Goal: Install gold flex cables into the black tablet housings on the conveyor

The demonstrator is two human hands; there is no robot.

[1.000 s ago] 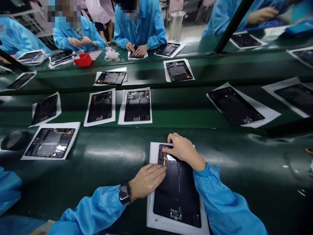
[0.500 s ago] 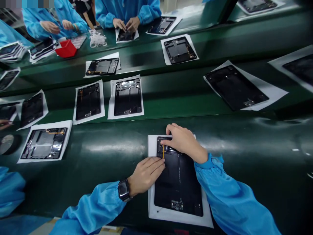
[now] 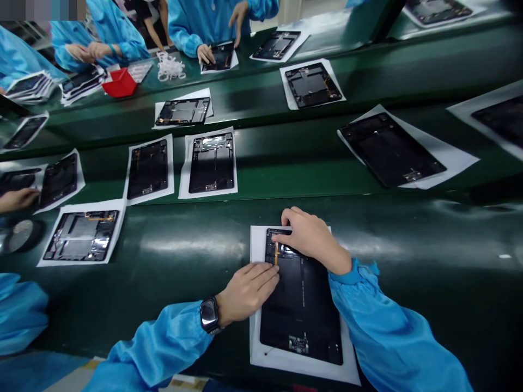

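Note:
An opened black tablet housing (image 3: pixel 302 310) lies on a white sheet (image 3: pixel 261 356) in front of me. A narrow orange ribbon cable (image 3: pixel 277 253) runs along its upper left part. My left hand (image 3: pixel 248 291), below a black wristwatch, lies flat with fingers stretched out; its fingertips touch the housing's left edge at the cable's lower end. With its thumb pressed at the cable's upper end, my right hand (image 3: pixel 311 237) bends its other fingers over the top edge of the housing. The right hand covers the housing's upper right part.
Several opened tablets on white sheets, among them one tablet (image 3: pixel 212 163) and another tablet (image 3: pixel 392 147), lie on the green belt (image 3: pixel 281 174). A tablet (image 3: pixel 84 237) and a round dark object (image 3: pixel 22 235) are at left. Co-workers in blue sleeves sit opposite, near a red box (image 3: pixel 119 83).
My hands keep the same hold on the tablet; the view shifts slightly. Across the belt, a co-worker's hand has lifted off a tablet. At left, another person's hand reaches further in.

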